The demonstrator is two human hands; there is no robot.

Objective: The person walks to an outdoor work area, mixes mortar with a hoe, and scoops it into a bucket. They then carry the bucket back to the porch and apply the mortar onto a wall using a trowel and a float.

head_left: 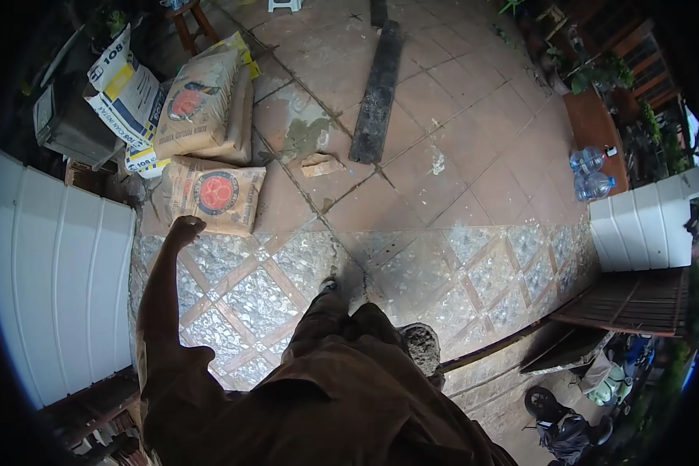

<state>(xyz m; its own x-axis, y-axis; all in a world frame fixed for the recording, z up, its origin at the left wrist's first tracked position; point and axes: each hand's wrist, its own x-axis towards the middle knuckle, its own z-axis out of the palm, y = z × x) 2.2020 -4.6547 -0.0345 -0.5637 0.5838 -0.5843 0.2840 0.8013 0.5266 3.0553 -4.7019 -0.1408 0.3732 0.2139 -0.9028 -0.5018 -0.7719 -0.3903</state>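
My left hand (186, 231) hangs at the end of my outstretched arm, fingers curled in, with nothing visible in it. In the view it overlaps the lower left edge of a brown paper cement bag (245, 203) with a red round emblem; whether they touch I cannot tell. Behind that bag lies a stack of similar cement bags (198, 105). Close to my right leg is a bucket-like container (422, 348) with rough grey material in it. My right hand is hidden by my body and clothing, so its hold on the container cannot be made out.
White and yellow sacks (124, 85) stand left of the stack. A long dark plank (377, 93) and a torn brown scrap (321, 164) lie on the tiles. Water bottles (594, 185) stand at right. White panels (58, 272) flank the left side; a motorbike (567, 427) is at lower right.
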